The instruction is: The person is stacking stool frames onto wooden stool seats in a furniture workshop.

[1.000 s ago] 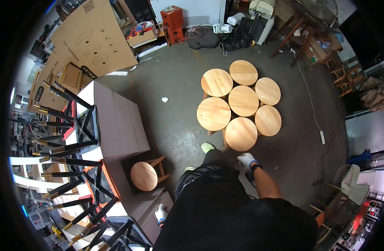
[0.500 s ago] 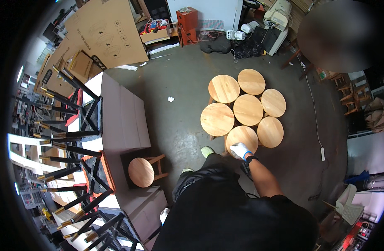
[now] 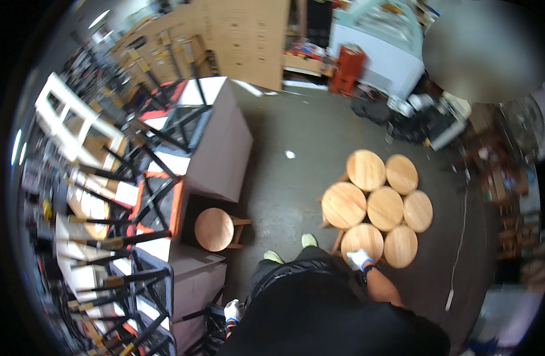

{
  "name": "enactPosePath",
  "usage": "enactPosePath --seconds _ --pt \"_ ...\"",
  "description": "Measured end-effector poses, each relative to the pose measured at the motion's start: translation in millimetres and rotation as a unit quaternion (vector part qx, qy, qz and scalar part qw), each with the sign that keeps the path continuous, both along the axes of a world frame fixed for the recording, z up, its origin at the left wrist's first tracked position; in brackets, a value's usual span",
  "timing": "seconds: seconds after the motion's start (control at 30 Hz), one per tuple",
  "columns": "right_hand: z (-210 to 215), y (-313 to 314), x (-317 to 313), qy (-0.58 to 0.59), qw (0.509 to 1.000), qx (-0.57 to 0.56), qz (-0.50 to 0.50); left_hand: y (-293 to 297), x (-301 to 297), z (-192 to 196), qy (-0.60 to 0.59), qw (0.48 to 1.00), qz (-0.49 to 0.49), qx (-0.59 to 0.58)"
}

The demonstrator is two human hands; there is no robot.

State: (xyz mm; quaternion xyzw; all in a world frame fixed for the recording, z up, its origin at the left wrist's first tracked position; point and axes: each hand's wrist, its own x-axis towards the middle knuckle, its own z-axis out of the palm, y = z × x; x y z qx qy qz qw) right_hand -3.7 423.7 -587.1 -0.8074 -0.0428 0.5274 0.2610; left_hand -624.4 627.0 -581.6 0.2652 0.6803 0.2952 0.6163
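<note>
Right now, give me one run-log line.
right hand: at edge of near round stool | left hand: low at left side | lone stool: off left

stool tops (image 3: 385,209): honey, wood-grained | right hand (image 3: 358,259): white-gloved | shoes (image 3: 309,240): pale green | shirt (image 3: 332,314): black | floor (image 3: 278,196): grey

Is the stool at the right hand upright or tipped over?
The stool is upright: its round seat faces up, with a leg slanting out beneath on the left.
</note>
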Motion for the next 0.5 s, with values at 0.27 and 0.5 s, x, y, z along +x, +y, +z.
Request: enactPosePath --seconds 0.27,0.5 --pt "66.7 129.8 -9.7 0.086 0.996 0.034 0.008 -11.0 16.9 80.0 0.066 0.987 0.042 -0.137" --pt "92.6 186.3 -24.9 0.069 0.993 0.043 0.086 -57.2 7.3 72.9 0.122 0.989 0.007 -0.077"
